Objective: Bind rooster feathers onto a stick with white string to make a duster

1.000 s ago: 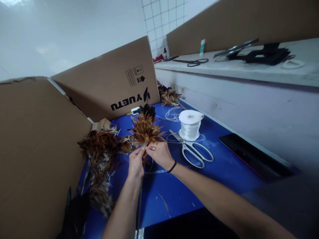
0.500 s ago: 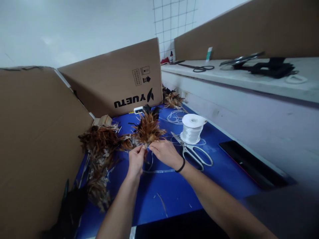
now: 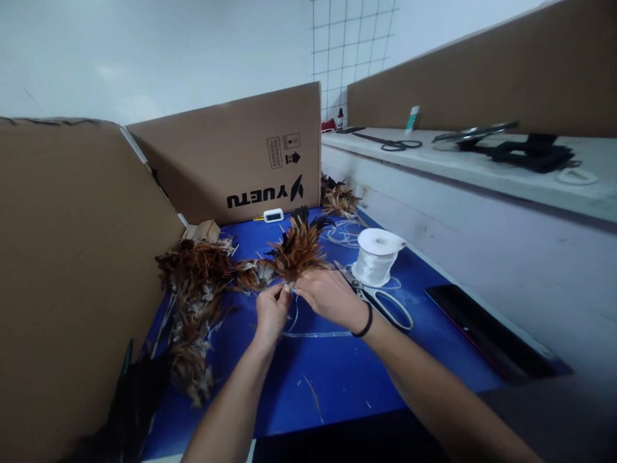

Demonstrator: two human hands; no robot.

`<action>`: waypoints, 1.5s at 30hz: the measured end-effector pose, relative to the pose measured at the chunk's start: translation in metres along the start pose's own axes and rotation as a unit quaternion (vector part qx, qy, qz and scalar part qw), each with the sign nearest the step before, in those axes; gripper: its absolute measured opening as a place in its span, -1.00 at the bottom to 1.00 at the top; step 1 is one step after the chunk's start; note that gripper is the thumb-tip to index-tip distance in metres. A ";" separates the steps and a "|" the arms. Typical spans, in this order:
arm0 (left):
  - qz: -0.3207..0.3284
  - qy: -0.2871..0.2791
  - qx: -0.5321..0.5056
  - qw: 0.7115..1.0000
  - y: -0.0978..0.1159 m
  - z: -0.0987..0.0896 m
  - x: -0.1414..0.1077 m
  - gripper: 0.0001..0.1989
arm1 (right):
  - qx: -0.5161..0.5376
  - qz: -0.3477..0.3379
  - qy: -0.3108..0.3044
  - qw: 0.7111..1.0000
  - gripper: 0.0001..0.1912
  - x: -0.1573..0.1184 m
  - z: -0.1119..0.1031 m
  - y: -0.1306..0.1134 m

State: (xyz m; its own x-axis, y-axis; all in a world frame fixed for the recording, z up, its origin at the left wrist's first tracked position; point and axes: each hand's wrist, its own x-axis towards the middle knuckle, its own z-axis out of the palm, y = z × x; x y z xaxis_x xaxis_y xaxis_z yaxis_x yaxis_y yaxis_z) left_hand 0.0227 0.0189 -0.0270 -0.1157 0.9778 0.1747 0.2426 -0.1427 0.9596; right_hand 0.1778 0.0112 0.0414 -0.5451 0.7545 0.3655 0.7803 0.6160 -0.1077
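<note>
A bunch of brown and black feathers (image 3: 299, 247) stands above the blue tabletop (image 3: 289, 386), its pale base between my hands. My left hand (image 3: 273, 312) pinches that base between thumb and fingers. Just right of it, my right hand (image 3: 330, 296), with a black band at the wrist, has its fingers pressed together at the same base; a thin translucent ribbon (image 3: 318, 334) hangs below and runs right. Close by the right hand lie silver scissors (image 3: 393, 307), partly covered, and a spool of white ribbon (image 3: 377, 257) stands upright behind them.
Brown feather piles (image 3: 197, 270) cover the left side, with black feathers (image 3: 139, 399) nearer. Cardboard panels (image 3: 193, 161) rise at left and back. A white device (image 3: 274, 215) lies at the back. At right are a dark phone (image 3: 486, 331) and a shelf (image 3: 457, 157) holding black scissors (image 3: 393, 143).
The view has shifted slightly. The feather bunch leans more to the right, and my right hand has moved over part of the silver scissors. Both hands stay at the feather base.
</note>
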 end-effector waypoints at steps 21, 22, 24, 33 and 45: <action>0.070 -0.093 0.289 0.950 0.011 -0.058 -0.027 -0.67 | 0.076 -0.147 -0.059 0.984 -0.83 0.019 -0.048 0.048; 0.069 -0.082 0.279 0.954 0.009 -0.063 -0.027 -0.67 | 0.096 -0.130 -0.051 0.986 -0.84 0.014 -0.048 0.053; 0.045 -0.039 0.239 0.969 0.005 -0.075 -0.025 -0.61 | 0.118 -0.090 -0.035 0.988 -0.86 0.001 -0.047 0.065; -0.057 0.096 0.023 0.993 0.014 -0.089 -0.016 -0.45 | 0.097 0.007 -0.102 0.990 -0.77 -0.038 -0.020 0.103; -0.065 0.107 -0.102 0.987 0.026 -0.063 -0.025 -0.49 | -0.240 0.139 -0.056 0.959 -0.70 0.044 -0.056 0.151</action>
State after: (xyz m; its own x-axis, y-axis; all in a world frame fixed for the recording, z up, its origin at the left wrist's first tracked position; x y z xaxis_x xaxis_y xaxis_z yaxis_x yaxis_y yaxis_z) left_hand -0.0284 -0.0186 0.0078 -0.3392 0.9382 0.0694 0.0158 -0.0680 0.9976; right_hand 0.2891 0.1243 0.0933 -0.3037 0.9109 0.2793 0.9368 0.2321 0.2616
